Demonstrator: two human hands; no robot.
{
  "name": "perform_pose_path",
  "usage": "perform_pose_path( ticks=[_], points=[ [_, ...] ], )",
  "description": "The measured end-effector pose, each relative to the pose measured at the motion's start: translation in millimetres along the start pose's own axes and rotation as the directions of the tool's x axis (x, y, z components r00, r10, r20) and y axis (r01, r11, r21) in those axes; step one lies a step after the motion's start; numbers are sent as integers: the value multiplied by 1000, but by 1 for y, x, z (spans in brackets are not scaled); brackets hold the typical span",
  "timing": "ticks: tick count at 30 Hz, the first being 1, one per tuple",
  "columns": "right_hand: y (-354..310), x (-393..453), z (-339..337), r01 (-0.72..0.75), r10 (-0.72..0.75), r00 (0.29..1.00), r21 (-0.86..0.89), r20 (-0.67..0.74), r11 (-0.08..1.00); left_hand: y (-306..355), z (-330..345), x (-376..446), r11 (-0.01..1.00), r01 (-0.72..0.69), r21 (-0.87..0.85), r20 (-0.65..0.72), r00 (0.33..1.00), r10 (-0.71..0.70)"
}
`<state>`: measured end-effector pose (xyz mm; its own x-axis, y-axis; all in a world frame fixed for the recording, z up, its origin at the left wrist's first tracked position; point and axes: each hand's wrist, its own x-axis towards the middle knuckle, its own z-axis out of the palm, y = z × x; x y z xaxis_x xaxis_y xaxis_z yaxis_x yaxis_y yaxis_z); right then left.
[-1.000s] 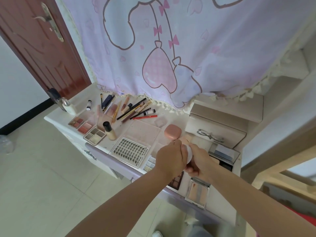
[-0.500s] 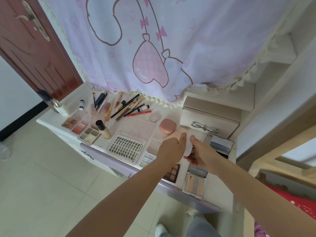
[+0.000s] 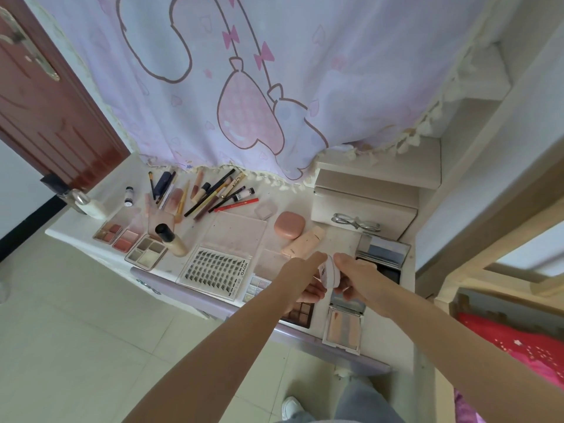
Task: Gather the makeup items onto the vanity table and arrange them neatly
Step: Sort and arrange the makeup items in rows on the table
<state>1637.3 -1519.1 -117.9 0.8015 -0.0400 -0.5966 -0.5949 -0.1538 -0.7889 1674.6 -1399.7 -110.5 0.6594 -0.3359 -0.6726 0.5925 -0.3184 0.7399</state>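
Observation:
A small white round container (image 3: 330,272) is held between my left hand (image 3: 300,279) and my right hand (image 3: 355,277) above the front of the white vanity table (image 3: 378,328). Both hands curl round it, tilted on edge. Under them lie a brown eyeshadow palette (image 3: 300,312) and a mirrored compact (image 3: 343,326). A peach tube (image 3: 303,242) and a pink compact (image 3: 289,225) lie just beyond. A lash tray (image 3: 215,271) sits to the left.
Pencils and brushes (image 3: 210,195) fan out at the back under the lilac curtain (image 3: 274,71). Blush palettes (image 3: 117,235), a foundation bottle (image 3: 171,239) and a pump bottle (image 3: 88,204) stand left. A drawer box (image 3: 363,209) and blue palette (image 3: 383,250) are on the right.
The hands have parted slightly, and the white container now shows tilted on edge between them. The peach tube behind them has come into sight. The camera has shifted a little.

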Motion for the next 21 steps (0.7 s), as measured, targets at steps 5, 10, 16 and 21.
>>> perform_pose_path(
  ticks=[5,10,16,21],
  points=[
    [9,10,-14,164,-165,986,71,4,984,-4,-12,6,964,34,-263,8,999,-33],
    [10,23,-37,219,-178,975,448,-133,867,-8,-29,17,836,-30,-548,77,993,86],
    [17,40,-61,268,-197,947,284,-255,921,0,-33,41,686,-128,-716,5,982,188],
    [12,69,-64,190,-251,961,-385,-115,903,8,-33,57,787,-205,-582,4,967,255]
  ],
)
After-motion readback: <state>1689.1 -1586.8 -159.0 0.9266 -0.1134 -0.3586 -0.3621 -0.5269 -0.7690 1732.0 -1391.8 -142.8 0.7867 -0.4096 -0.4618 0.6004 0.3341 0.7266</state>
